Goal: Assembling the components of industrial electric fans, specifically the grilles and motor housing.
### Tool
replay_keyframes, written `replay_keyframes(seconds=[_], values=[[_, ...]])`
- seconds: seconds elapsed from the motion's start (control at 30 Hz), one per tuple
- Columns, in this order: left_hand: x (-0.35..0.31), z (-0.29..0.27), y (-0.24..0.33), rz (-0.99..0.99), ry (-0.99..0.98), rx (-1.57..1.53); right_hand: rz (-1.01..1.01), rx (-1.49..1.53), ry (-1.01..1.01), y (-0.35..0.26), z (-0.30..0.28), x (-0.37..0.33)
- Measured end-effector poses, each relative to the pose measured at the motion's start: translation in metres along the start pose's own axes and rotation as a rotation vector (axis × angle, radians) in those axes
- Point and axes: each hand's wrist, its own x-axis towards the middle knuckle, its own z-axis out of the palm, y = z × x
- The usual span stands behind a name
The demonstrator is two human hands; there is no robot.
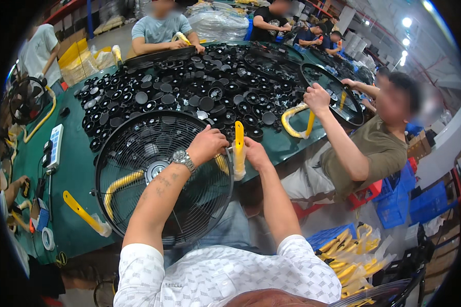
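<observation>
Grasping the yellow bracket end [239,134] with the fingers of the right hand [256,155], thumb side hard against its edge; kept upright there, with clear plastic wrap [238,168] around the lower part, just below the right fingertips. Bent over the rim of the black fan [197,189] with the left hand [207,146], fingertips near that same bracket end; too hidden at the tips to tell whether clenched on anything or merely resting. Strapped just behind the left fingers: a metal watch [183,159].

Spread to the left of and below the left fingers: the round wire guard of the black fan, with a silver hub [156,171] at the centre. Visible through the wires, also left of those fingers: a curved yellow tube [122,180]. Farther left, on the green table [69,171]: a second yellow flat end [78,205], part-wrapped in plastic.

Heaped beyond both hands' fingers: black round parts [164,87]. To the right of the right fingers and farther out: another yellow tube [293,122], then a co-worker [371,153] with one hand at a black ring [338,97]. Farthest from the fingers, across the table: more co-workers [161,30].
</observation>
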Motion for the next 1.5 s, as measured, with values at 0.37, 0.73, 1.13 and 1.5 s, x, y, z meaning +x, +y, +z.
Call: replay_keyframes(seconds=[0.37, 0.73, 1.13, 1.5], values=[[-0.004, 0.005, 0.002, -0.012, 0.108, -0.062, -0.036, 0.109, -0.141, 0.0, -0.002, -0.001], [-0.006, 0.002, 0.003, -0.072, 0.031, -0.024, 0.074, 0.277, -0.15, 0.003, -0.005, -0.009], [-0.077, -0.139, -0.011, -0.166, 0.066, 0.063, 0.011, 0.279, 0.174, 0.037, 0.062, -0.151], [-0.18, -0.261, -0.011, -0.479, -0.009, 0.384, 0.195, 1.001, -0.319, 0.027, 0.126, -0.155]])
